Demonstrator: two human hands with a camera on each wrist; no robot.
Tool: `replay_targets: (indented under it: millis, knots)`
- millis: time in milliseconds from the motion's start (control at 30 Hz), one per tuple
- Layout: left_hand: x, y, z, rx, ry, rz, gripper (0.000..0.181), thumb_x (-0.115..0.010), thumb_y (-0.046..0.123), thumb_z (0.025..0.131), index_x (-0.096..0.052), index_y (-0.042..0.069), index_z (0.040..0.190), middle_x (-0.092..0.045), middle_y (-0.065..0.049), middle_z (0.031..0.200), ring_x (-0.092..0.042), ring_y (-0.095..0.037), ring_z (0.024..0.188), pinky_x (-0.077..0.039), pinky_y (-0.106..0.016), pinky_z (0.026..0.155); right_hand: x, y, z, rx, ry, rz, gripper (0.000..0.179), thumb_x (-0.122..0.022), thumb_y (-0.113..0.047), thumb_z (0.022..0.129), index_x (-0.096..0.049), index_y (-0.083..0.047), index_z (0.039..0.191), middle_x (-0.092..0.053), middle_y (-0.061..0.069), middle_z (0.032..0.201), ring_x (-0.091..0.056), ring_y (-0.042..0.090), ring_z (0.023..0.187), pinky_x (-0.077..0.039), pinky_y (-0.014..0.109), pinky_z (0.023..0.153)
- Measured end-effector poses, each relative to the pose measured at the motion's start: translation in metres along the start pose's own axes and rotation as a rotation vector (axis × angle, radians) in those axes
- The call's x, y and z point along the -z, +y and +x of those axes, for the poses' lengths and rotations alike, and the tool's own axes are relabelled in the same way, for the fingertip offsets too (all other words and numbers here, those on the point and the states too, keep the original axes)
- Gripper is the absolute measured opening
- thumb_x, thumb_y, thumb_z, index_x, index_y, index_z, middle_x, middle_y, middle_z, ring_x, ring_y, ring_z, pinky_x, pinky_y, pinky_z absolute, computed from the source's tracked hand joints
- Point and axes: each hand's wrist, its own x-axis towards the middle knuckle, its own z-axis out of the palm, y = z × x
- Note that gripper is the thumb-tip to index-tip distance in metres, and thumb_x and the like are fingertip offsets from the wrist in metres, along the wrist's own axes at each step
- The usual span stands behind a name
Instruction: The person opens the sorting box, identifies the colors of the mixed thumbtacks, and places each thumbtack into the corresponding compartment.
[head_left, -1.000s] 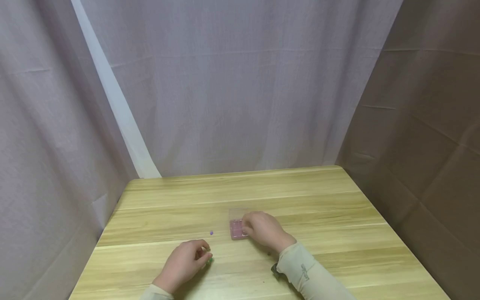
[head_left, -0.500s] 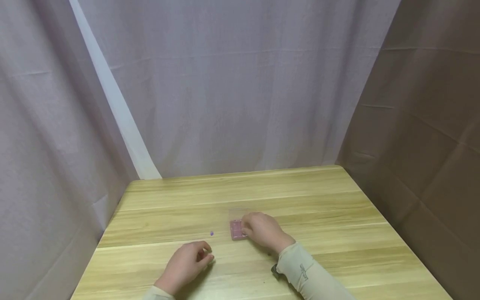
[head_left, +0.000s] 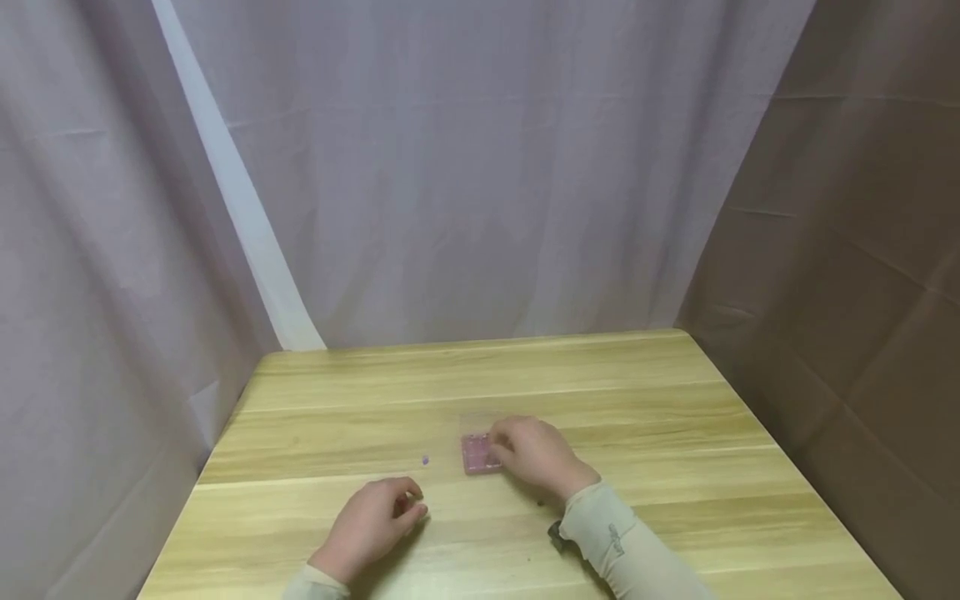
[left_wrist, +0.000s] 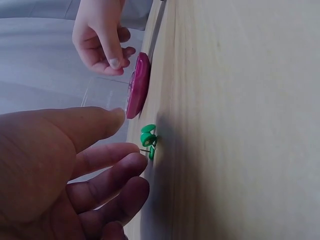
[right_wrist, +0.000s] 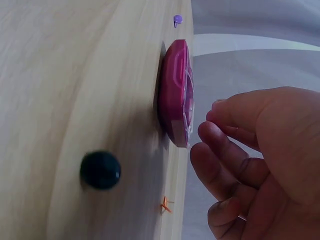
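Right hand (head_left: 536, 450), can't tell if it's pinching anything, hangs just above the pink case (right_wrist: 172, 90), nearer than the relaxed left hand (head_left: 371, 521)

The pink box (head_left: 476, 465) lies flat on the tabletop (head_left: 337, 392), just beside the right hand (head_left: 538, 454), and its clear lid (left_wrist: 102, 94) is raised open. Several green pins (left_wrist: 148, 139) lie together, close to the left hand's (head_left: 371, 521) fingertips (left_wrist: 131, 150).

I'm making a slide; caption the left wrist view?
Left hand near green pushpins, right hand beyond them by an open pink case.
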Motion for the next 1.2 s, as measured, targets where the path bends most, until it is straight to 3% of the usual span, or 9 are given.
replay_targets:
  millis: [267, 500, 733, 933, 1200]
  knots:
    - [0.004, 0.000, 0.006, -0.006, -0.010, 0.004, 0.019, -0.083, 0.031, 0.099, -0.078, 0.016, 0.109, -0.062, 0.017, 0.080, -0.052, 0.001, 0.069, -0.050, -0.029, 0.066, 0.015, 0.011, -0.015, -0.027, -0.003, -0.017, 0.005, -0.078, -0.026, 0.102, -0.076, -0.022, 0.099, -0.066, -0.016, 0.087, -0.062, 0.007, 0.081, -0.057, 0.037, 0.079]
    - [0.001, -0.002, 0.006, -0.018, -0.038, -0.022, 0.009, -0.083, 0.030, 0.099, -0.079, 0.023, 0.102, -0.066, 0.019, 0.086, -0.059, 0.001, 0.078, -0.056, -0.033, 0.073, 0.026, 0.022, -0.040, -0.008, -0.050, -0.080, 0.011, -0.077, -0.024, 0.102, -0.072, -0.026, 0.092, -0.066, -0.018, 0.084, -0.062, 0.004, 0.077, -0.059, 0.037, 0.077]
    - [-0.001, -0.002, 0.005, -0.019, -0.043, -0.025, 0.011, -0.083, 0.031, 0.099, -0.079, 0.021, 0.103, -0.068, 0.017, 0.088, -0.061, 0.000, 0.080, -0.057, -0.035, 0.076, 0.038, 0.027, -0.065, -0.015, -0.102, -0.087, 0.019, -0.080, -0.028, 0.100, -0.070, -0.031, 0.084, -0.058, -0.022, 0.073, -0.053, 0.001, 0.065, -0.051, 0.031, 0.065]
    - [0.000, 0.000, 0.004, -0.013, -0.068, -0.055, 0.019, -0.084, 0.030, 0.098, -0.079, 0.014, 0.109, -0.063, 0.016, 0.084, -0.055, 0.000, 0.075, -0.054, -0.030, 0.071, 0.037, 0.021, -0.077, -0.002, -0.150, -0.068, 0.023, -0.083, -0.035, 0.098, -0.067, -0.033, 0.082, -0.055, -0.024, 0.070, -0.051, 0.000, 0.062, -0.048, 0.030, 0.062]
    - [0.000, 0.001, 0.004, -0.031, -0.063, -0.085, 0.016, -0.087, 0.023, 0.095, -0.077, 0.013, 0.104, -0.059, 0.018, 0.079, -0.053, 0.001, 0.072, -0.052, -0.027, 0.069, 0.030, 0.018, -0.079, 0.043, -0.151, -0.069, 0.019, -0.085, -0.027, 0.095, -0.068, -0.029, 0.084, -0.056, -0.023, 0.074, -0.051, -0.001, 0.066, -0.050, 0.030, 0.064]
